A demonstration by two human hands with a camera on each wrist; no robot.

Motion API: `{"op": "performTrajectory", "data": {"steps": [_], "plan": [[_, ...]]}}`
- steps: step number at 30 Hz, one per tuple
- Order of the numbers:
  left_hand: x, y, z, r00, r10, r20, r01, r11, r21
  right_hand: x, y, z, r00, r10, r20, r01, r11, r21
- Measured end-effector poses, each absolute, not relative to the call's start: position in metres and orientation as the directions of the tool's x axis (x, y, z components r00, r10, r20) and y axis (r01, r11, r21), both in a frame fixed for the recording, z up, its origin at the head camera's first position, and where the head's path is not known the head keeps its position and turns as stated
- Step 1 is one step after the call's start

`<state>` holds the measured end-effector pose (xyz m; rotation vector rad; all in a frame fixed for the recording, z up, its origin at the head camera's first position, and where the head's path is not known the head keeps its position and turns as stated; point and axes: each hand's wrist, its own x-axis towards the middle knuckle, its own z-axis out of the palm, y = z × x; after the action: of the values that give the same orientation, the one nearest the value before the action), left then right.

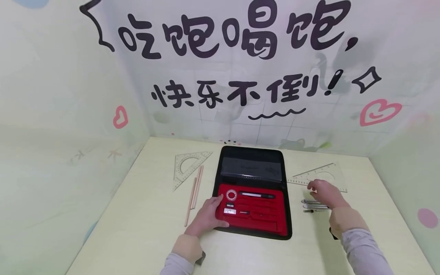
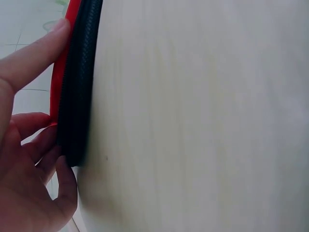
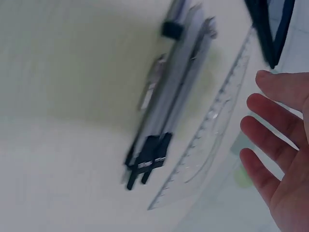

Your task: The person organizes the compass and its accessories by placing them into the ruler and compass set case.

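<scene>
A black zip case (image 1: pixel 252 232) lies unfolded on the table, its red tray (image 1: pixel 237 222) nearest me. My left hand (image 1: pixel 207 214) grips the tray's left edge; in the left wrist view the thumb presses the red top while the fingers bend against the zipped side (image 2: pixel 79 87). In the tray sit a white ring (image 1: pixel 231 195), a utility knife (image 1: pixel 258 194), a small sharpener (image 1: pixel 230 205) and a white eraser (image 1: pixel 229 211). My right hand (image 1: pixel 326 192) hovers beside a metal compass (image 3: pixel 166 96), holding nothing, over the edge of a clear set square (image 1: pixel 335 175).
Left of the case lie several wooden pencils (image 1: pixel 192 202) and another clear set square (image 1: pixel 187 168). Small black-ended parts (image 1: pixel 308 211) rest by the compass. A printed wall sheet (image 1: pixel 223 126) rises behind the table (image 1: pixel 144 214).
</scene>
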<state>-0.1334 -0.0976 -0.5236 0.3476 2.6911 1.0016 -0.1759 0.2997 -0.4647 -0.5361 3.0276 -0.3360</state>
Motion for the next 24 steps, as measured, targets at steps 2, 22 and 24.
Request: {"op": "performTrajectory", "data": {"steps": [2,22,24], "plan": [[-0.133,-0.098,-0.523,-0.941,0.304,-0.15,0.13,0.732,0.668,-0.172,0.306,-0.467,-0.947,-0.32,-0.04,-0.305,0.928,-0.214],[-0.133,-0.097,-0.523,-0.943,0.29,-0.166,0.106,0.73,0.675,-0.158,0.323,-0.493,-0.96,-0.28,-0.008,-0.275,0.947,-0.165],[-0.133,-0.097,-0.523,-0.943,0.289,-0.167,0.104,0.73,0.676,-0.159,0.323,-0.494,-0.961,-0.275,-0.014,-0.268,0.945,-0.186]]}}
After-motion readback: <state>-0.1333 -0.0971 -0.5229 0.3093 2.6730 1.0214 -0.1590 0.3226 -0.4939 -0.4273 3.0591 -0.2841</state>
